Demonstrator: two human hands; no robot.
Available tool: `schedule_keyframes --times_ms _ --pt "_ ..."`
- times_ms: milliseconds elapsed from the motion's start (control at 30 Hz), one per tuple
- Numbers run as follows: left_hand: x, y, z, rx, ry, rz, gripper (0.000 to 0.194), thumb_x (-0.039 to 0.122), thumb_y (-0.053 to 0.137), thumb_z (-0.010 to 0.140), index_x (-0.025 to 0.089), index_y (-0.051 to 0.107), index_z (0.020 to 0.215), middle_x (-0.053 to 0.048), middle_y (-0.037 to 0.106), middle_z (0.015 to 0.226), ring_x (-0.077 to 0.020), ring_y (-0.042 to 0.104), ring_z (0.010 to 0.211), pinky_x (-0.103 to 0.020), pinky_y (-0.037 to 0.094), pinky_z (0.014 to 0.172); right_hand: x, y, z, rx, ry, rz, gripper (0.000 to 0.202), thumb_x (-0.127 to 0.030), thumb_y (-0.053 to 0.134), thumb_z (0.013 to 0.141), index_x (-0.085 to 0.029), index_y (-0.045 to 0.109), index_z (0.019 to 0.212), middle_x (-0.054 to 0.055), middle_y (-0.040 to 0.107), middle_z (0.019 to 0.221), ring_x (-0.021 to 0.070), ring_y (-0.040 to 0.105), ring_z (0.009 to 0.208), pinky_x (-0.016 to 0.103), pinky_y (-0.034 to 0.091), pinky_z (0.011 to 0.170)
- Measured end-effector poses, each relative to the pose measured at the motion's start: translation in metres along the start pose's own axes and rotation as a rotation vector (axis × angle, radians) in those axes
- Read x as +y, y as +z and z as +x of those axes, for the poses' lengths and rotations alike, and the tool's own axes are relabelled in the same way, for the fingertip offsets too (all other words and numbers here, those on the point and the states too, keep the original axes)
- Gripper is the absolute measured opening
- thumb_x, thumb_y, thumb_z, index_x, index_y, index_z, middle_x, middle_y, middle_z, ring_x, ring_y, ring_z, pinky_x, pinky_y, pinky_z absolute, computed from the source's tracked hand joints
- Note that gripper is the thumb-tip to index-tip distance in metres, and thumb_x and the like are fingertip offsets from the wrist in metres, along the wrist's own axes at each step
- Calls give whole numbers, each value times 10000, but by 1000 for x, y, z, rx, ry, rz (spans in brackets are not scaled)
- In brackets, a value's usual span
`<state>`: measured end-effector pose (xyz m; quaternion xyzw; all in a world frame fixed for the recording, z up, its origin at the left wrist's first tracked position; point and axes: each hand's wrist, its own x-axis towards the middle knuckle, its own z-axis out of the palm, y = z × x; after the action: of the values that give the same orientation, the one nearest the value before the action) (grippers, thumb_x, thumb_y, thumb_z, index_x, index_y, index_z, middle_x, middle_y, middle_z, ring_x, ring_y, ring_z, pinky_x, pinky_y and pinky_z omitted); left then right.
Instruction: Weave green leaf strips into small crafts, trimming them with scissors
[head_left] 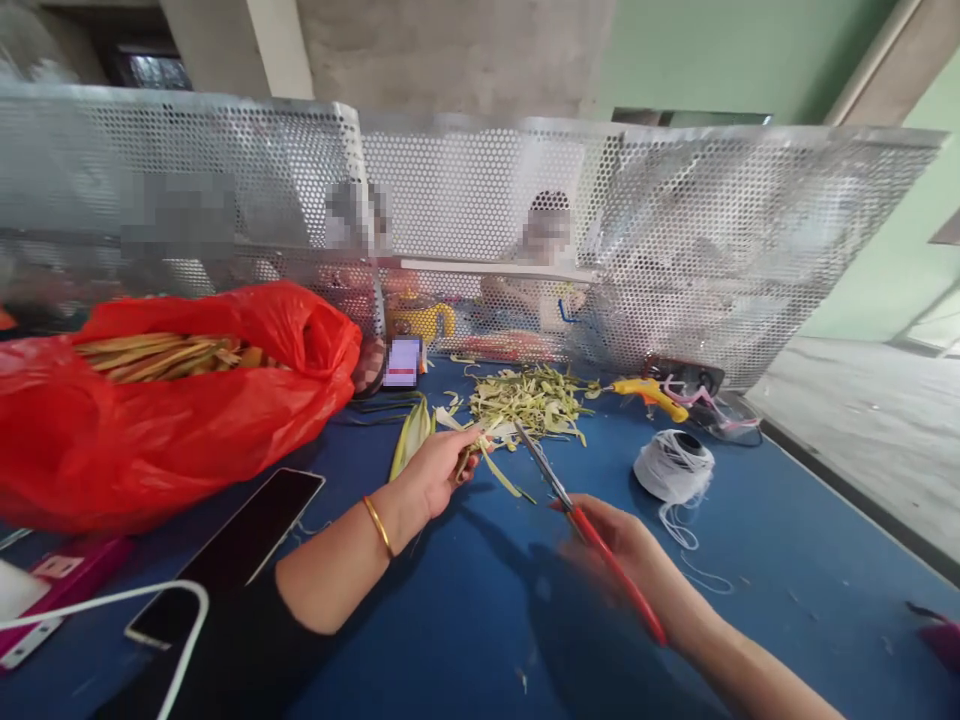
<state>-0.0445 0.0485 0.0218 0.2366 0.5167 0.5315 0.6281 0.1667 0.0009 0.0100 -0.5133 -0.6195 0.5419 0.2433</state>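
Observation:
Pinched between the fingers of my left hand (439,472) is a dried plant leaf (466,462), partly hidden by the fingers; a thin green strip (501,476) hangs beside it. My right hand (626,545) is wrapped round red-handled scissors (609,562), with the blades pointing up and left towards the left hand. Some blur softens the right fingers. Just beyond both hands lies a heap of pale green leaf trimmings (529,402). A longer green-yellow leaf (412,438) rests left of the heap, close to my left hand.
At left sits a red plastic bag (247,440) of dried leaves, with a dark phone (247,535) before it. White thread (673,466), a yellow glue gun (651,394) and glasses (731,425) lie right on the blue table (465,620). A perforated metal screen (465,190) stands behind; people sit beyond.

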Motion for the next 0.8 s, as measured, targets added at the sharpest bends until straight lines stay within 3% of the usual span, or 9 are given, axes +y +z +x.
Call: schedule_keyframes --times_ms 167,467,800 --pt "0 1 1 2 15 63 76 80 689 691 77 669 617 -18 600 572 -23 438 422 -125 278 358 -7 -12 -9 -42 -23 -59 622 -600 717 659 -156 586 1075 -42 437 680 87 355 574 211 307 479" --pt "-1 3 -6 38 83 33 88 106 683 670 109 634 596 -24 627 565 -34 441 412 -131 268 352 -10 -17 -14 -138 -54 -208 488 -639 565 798 -172 535 938 -54 342 671 88 286 575 218 247 482" --pt "-21 13 -12 1 51 75 105 176 727 597 117 640 596 -31 649 608 -32 424 442 -141 289 393 -8 -9 -15 -75 -36 -195 403 -552 624 788 -172 566 910 -48 390 669 92 321 586 214 294 498"
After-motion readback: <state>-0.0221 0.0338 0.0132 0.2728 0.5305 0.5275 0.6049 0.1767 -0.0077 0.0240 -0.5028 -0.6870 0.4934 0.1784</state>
